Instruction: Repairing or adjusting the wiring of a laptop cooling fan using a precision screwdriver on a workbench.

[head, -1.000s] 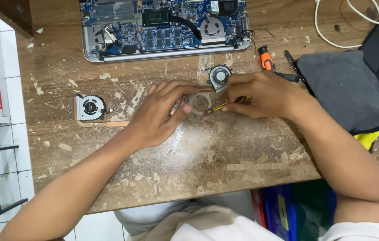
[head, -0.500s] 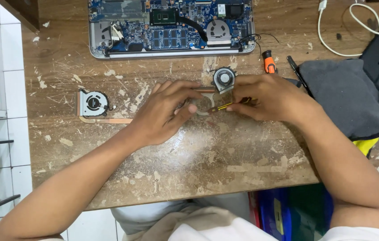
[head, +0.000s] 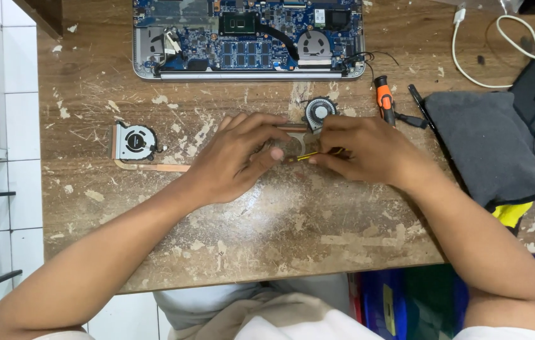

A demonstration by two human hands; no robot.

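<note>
Nearby, spare fan (head: 134, 142), opened laptop (head: 248, 38), screwdriver (head: 384, 99).

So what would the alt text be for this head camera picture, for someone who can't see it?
Two bare hands meet over a small laptop fan part on a scuffed wooden table; the right hand holds a thin yellow tool, the left hand steadies the part. An opened laptop lies above, another fan at left.

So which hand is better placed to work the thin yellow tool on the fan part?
Probably the right hand: it already pinches the yellow tool, tip at the fan part. The left hand steadies that part.
</note>
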